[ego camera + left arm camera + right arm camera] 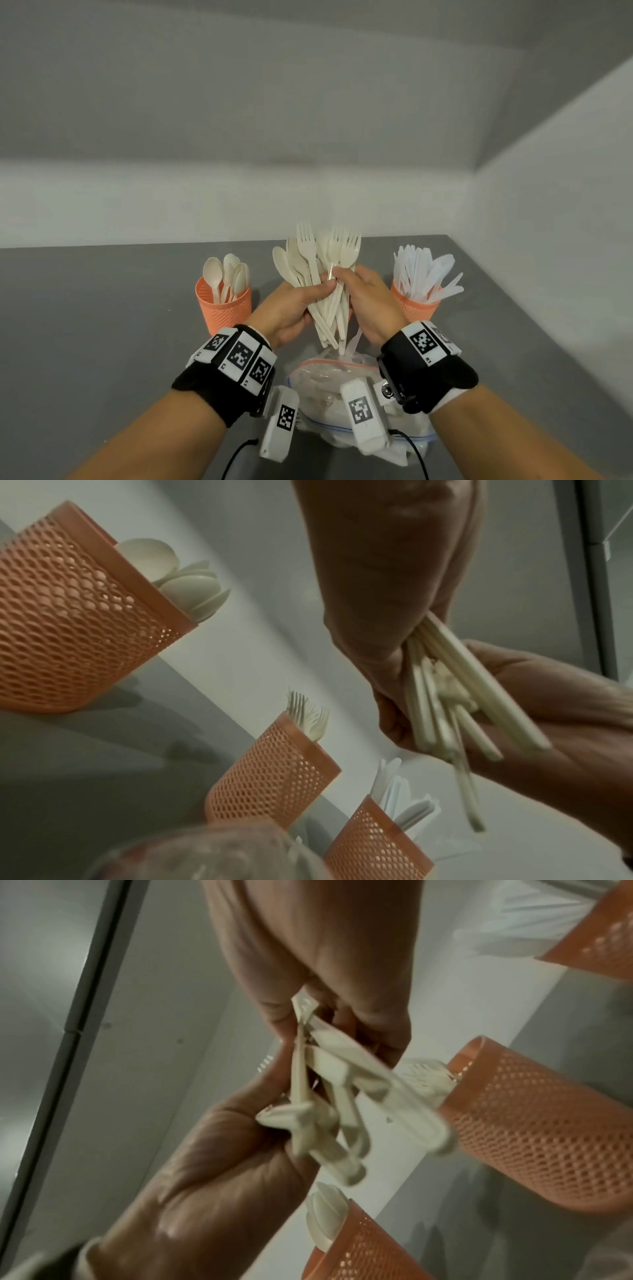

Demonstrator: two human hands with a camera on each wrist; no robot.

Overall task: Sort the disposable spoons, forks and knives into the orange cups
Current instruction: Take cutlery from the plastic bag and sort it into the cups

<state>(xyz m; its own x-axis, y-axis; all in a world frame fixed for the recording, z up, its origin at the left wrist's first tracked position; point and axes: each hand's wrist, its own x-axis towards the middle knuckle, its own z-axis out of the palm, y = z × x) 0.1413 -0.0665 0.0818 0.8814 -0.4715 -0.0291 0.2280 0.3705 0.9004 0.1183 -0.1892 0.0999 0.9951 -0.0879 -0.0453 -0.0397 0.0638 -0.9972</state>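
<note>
Cream plastic forks and spoons (pixel 320 274) stand upright, heads up, bunched in my left hand (pixel 291 310) above the surface; my right hand (pixel 364 301) pinches one handle mid-bundle. Fork cup (pixel 274 772) sits directly behind, spoon cup (pixel 222 305) to the left.

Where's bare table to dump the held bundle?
Bare grey table lies left of the spoon cup, and a strip lies right of the knife cup. It is crowded in the middle: both hands grip the bundle above the plastic bag, and the fork cup stands between the outer cups.
</note>
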